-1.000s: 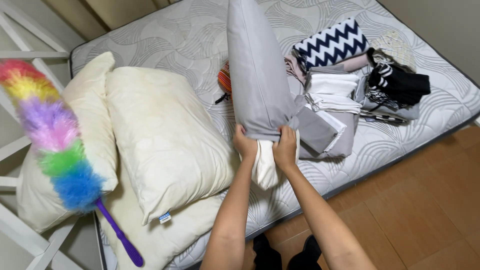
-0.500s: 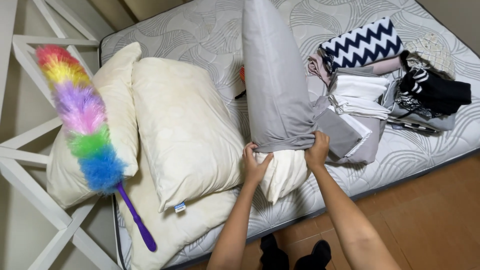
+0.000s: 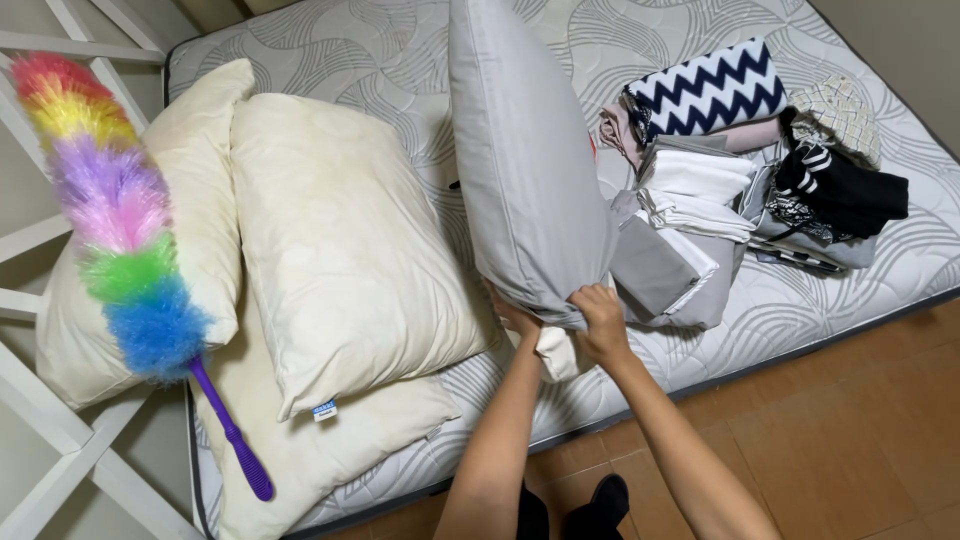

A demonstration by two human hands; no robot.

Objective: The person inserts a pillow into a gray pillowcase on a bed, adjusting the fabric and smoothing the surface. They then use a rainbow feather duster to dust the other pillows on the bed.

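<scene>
Both hands, left (image 3: 517,318) and right (image 3: 603,322), are clenched on the grey pillowcase (image 3: 525,170); less of the pillow (image 3: 558,352) below them is exposed than a second ago, so covering is judged nearly complete.

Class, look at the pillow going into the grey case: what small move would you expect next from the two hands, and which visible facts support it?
Probably both hands tug the open edge of the grey pillowcase down over the cream pillow corner. That corner pokes out below the hem, the left hand and right hand grip the edge on either side of it, and the rest of the pillow looks covered.
</scene>
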